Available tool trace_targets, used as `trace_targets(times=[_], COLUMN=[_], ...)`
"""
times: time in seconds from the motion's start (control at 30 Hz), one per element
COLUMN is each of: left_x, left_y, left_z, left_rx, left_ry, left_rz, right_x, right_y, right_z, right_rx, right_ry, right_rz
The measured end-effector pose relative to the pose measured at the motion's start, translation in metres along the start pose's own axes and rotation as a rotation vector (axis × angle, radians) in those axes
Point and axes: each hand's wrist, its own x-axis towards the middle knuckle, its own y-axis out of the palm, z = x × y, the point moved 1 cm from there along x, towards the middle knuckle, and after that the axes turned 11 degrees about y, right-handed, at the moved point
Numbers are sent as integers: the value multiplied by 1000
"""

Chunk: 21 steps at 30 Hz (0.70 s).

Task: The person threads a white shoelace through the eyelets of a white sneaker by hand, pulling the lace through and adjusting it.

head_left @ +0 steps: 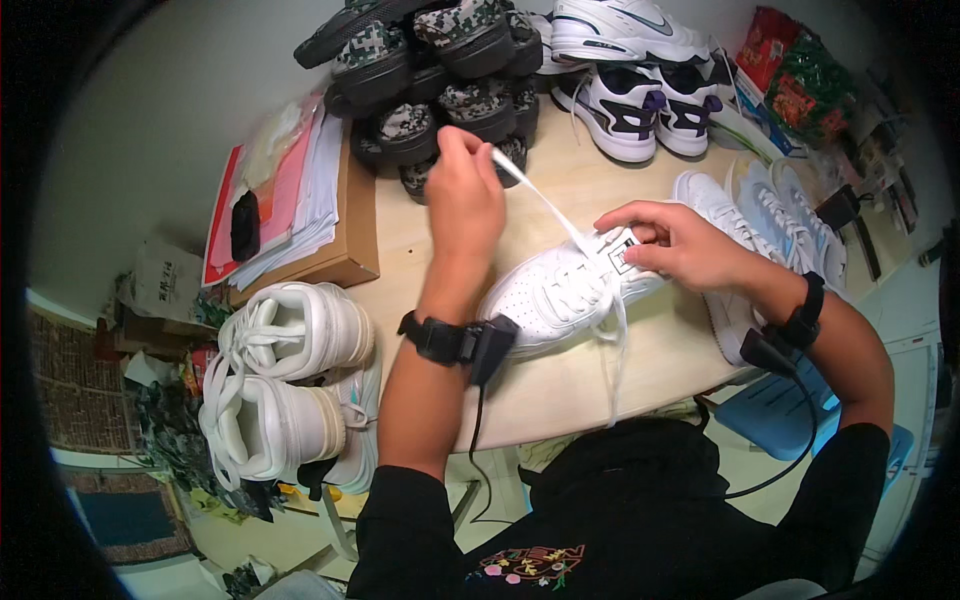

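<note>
A white sneaker (545, 297) with a perforated toe lies on the light wooden table, its toe pointing left. My left hand (465, 195) is raised beyond the toe, fingers pinched on one end of the white shoelace (545, 203), which runs taut down to the top of the lacing. At the tongue (622, 255), marked with a dark square label, my right hand (680, 243) grips with thumb and fingers. The other lace end hangs loose over the shoe's near side and past the table edge. My right hand partly covers the heel end.
White sneakers (290, 430) stand at the table's left edge. Behind them, papers (310, 215) lie on a cardboard box (355, 240). Camouflage shoes (405, 135) are piled at the back, beside white-and-black sneakers (615, 125). More white shoes (790, 215) line the right. A blue stool (775, 410) stands below.
</note>
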Motion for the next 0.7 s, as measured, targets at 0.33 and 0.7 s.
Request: trace_targets(times=[0.33, 0.7], left_x=[-3, 10], left_y=[-4, -11], left_z=[-51, -18], left_rx=[-300, -205], left_ry=[106, 67], left_rz=[930, 539], right_x=[-4, 3], right_y=[0, 1], right_z=[-1, -5], right_rx=[178, 254], right_ry=[88, 130], right_rz=[-68, -102])
